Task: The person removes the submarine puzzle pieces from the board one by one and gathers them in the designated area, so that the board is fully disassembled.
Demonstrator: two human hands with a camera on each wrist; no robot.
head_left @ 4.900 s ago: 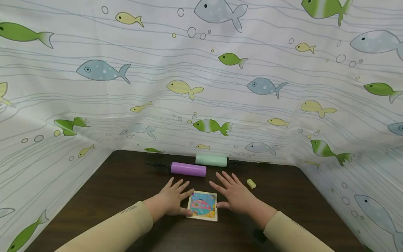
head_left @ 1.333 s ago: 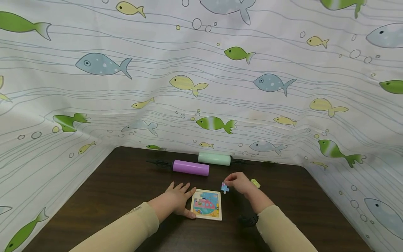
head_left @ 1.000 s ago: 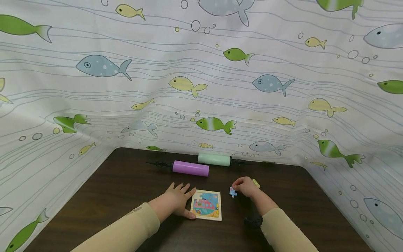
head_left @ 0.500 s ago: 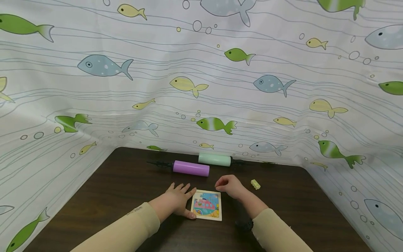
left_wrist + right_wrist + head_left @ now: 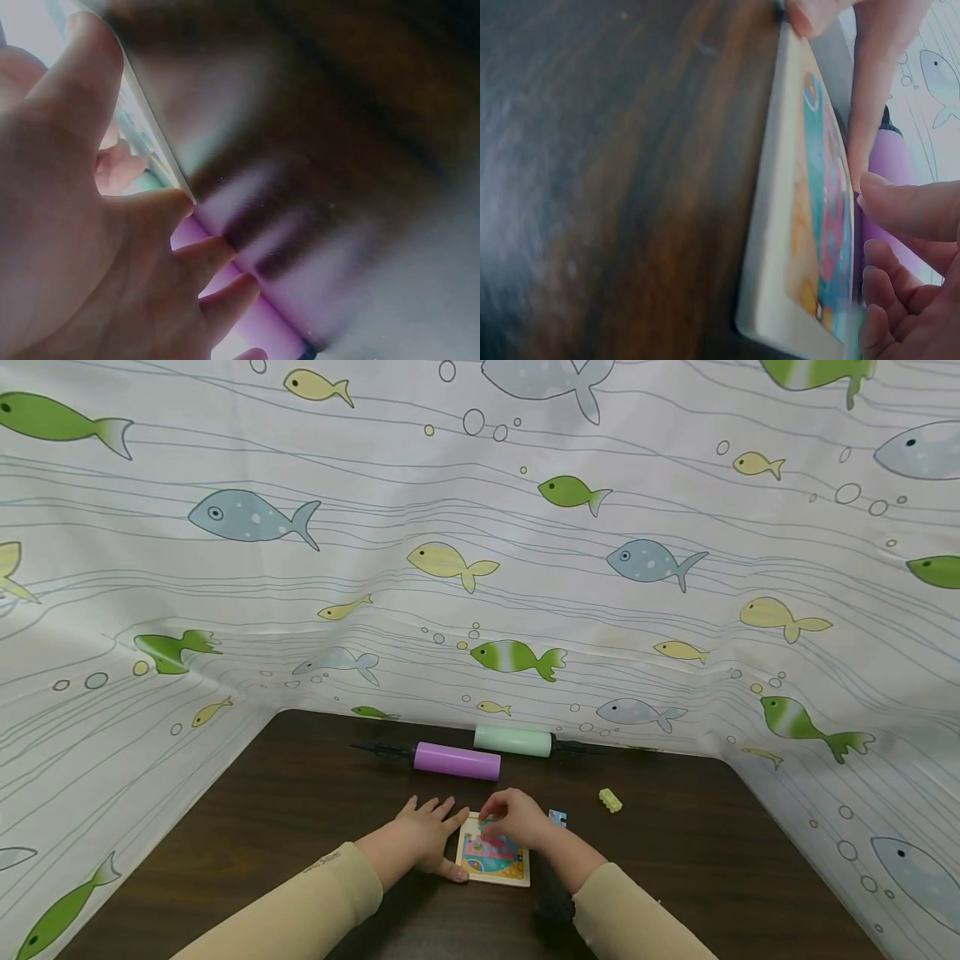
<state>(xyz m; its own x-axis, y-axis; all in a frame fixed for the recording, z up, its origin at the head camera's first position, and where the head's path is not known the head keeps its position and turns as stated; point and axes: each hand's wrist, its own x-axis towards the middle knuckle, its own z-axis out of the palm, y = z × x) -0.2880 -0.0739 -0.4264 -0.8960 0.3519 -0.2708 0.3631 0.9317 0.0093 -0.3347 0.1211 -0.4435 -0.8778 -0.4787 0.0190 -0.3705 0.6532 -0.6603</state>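
Note:
A small square jigsaw puzzle (image 5: 491, 865) in a pale wooden frame lies on the table, with a pink submarine on blue. Bare wood shows in its upper left part. My left hand (image 5: 415, 841) spreads its fingers along the frame's left side, thumb at the lower left corner. In the left wrist view, that hand (image 5: 82, 247) touches the frame's edge. My right hand (image 5: 519, 819) is over the puzzle's top, fingers bent, with a gap between thumb and fingers in the right wrist view (image 5: 915, 217). A loose blue puzzle piece (image 5: 557, 817) lies right of the frame, partly hidden.
A purple hand pump (image 5: 456, 762) and a mint green one (image 5: 513, 740) lie behind the puzzle. To the right is a small pale yellow block (image 5: 611, 800). A fish-print curtain (image 5: 450, 610) surrounds the dark table (image 5: 285, 793).
Earlier the puzzle showed no gap, with both hands spread beside it. My right hand carried a piece rightward, let it go on the table and moved back left over the puzzle.

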